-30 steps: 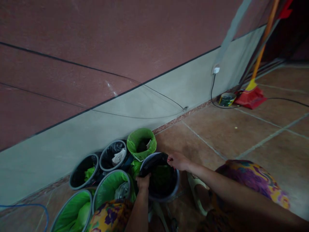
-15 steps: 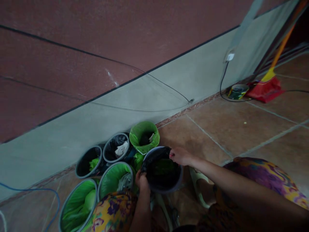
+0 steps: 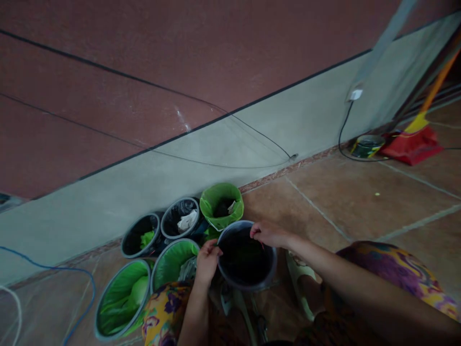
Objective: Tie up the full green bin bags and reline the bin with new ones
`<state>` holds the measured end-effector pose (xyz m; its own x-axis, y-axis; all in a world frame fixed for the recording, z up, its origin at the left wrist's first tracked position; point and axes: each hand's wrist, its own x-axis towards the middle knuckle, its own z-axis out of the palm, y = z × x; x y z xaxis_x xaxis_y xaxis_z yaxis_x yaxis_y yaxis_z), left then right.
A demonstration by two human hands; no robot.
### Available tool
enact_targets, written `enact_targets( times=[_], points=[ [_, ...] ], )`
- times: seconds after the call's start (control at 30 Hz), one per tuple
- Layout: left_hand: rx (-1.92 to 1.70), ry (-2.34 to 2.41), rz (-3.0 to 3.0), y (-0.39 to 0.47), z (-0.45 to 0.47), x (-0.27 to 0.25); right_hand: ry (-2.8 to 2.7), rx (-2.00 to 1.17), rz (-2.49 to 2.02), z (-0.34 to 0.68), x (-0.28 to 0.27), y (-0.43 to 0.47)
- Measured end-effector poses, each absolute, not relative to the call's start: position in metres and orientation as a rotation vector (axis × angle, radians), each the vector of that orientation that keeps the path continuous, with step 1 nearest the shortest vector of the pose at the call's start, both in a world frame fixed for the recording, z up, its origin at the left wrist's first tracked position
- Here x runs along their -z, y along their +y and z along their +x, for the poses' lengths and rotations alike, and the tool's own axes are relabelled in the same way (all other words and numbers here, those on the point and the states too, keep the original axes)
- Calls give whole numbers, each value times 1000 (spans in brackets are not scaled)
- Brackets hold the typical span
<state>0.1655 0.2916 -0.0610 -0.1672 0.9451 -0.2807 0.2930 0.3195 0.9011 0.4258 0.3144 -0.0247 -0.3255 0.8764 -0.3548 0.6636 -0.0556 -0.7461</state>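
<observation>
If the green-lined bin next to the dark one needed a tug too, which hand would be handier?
Probably the left hand: it rests on the dark bin's left rim, right beside the green-lined bin. The right hand grips the far rim, farther away.

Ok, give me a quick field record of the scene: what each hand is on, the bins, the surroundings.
left hand: on the left rim of the grey bin, grip closed on the black liner
right hand: pinching the liner at the far rim
bins nearby: two green-lined bins, a green bin, two black-lined bins
surroundings: tiled floor, broom
</observation>
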Motion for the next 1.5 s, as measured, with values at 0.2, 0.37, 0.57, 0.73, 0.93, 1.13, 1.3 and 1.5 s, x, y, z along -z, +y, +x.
enact_targets(
  times=[0.2,0.37,0.57,0.73,0.93,1.13,1.3,1.5],
  points=[
    [-653,1759,1543,297,176,17,-1932,-1186,-1328,416,5,326],
    [-683,1636,1605,292,185,0,-1710,-1304,-1200,396,-1,330],
    [-666,1549,1428,302,182,-8,-1642,-1283,-1066,389,-12,330],
    [-665,1509,1364,302,180,-23,-1457,-1348,-1105,387,-16,332],
    [-577,1458,1668,305,190,-54,-1361,-1362,-1420,371,1,328],
    [-476,1427,1952,310,191,-56,-1566,-1324,-1237,354,18,321],
    [-632,1370,1847,326,193,-31,-1636,-1516,-1030,333,35,309],
    [-898,1457,1405,335,181,26,-1505,-1563,-1263,334,41,319]
  ],
)
